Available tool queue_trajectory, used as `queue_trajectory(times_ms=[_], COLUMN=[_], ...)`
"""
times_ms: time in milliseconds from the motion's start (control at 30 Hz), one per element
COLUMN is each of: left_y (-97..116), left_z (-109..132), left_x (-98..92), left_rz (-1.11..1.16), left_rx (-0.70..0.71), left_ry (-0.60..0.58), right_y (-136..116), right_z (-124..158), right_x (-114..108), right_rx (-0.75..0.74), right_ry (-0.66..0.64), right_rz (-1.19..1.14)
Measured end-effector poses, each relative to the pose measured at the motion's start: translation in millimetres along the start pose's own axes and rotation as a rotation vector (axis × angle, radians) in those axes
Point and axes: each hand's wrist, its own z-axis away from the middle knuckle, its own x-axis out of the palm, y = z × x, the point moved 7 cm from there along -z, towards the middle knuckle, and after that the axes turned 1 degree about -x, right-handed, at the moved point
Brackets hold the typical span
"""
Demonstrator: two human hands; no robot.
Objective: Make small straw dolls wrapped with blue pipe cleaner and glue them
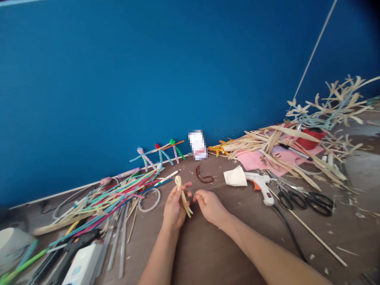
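In the middle of the table, my left hand [172, 209] pinches a pale yellow strip [185, 204], looped at its top with its ends hanging down. It looks like dried husk or leaf. Close to its right side is my right hand [211, 206], fingertips pressed together; whatever they hold, if anything, is too small to see. Beyond the hands lies a string of brown beads [204, 180]. A white hot glue gun [261, 186] rests to the right, its nozzle in a white paper cup [236, 176]. Left of my left hand lies a pale ring [159, 201], perhaps a tape roll.
Coloured pipe cleaners [115, 204] and clear glue sticks [122, 249] spread across the left. Small pipe-cleaner figures [159, 153] lean on the blue wall [148, 71]. At right are black scissors [320, 203], a thin stick [316, 237], pink paper [247, 160] and pale dried strips [273, 138].
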Motion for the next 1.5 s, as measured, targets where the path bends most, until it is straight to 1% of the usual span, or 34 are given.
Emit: queue_trajectory(times_ms=[100,167,367,433,533,633,700,833,1000,1100,1300,1500], left_y=[-7,-8,0,4,7,6,5,5,7,9,19,20], left_z=[2,2,0,0,1,0,-1,-2,-2,-2,-6,-5], left_x=[7.6,8.6,-2.0,-4.0,-6.0,-7.4,-8.3,-10.4,-10.9,-12.0,-20.0,-19.6], left_rz=[-0.047,-0.053,-0.094,-0.095,-0.097,-0.103,-0.094,-0.053,-0.039,-0.056,-0.058,-0.049], left_rx=[-0.035,-0.013,0.123,0.169,0.200,0.189,0.169,0.136,0.151,0.164,0.215,0.204], left_ry=[-0.062,-0.073,0.036,0.059,0.085,0.094,0.096,0.116,0.125,0.117,0.138,0.126], right_y=[3,3,4,3,2,0,-1,-3,-7,-8,-8,-9], right_z=[-1,-2,-3,-2,0,2,4,4,4,5,7,5], right_x=[3,7,13,13,14,16,17,18,18,14,9,8], right_rx=[0.004,-0.003,0.020,0.014,0.004,-0.001,0.001,0.004,-0.014,-0.003,0.039,0.032], right_ry=[-0.023,-0.059,-0.148,-0.177,-0.227,-0.279,-0.292,-0.264,-0.240,-0.233,-0.369,-0.394], right_rz=[-0.037,-0.045,-0.005,0.015,0.043,0.066,0.080,0.128,0.188,0.161,0.019,0.010])
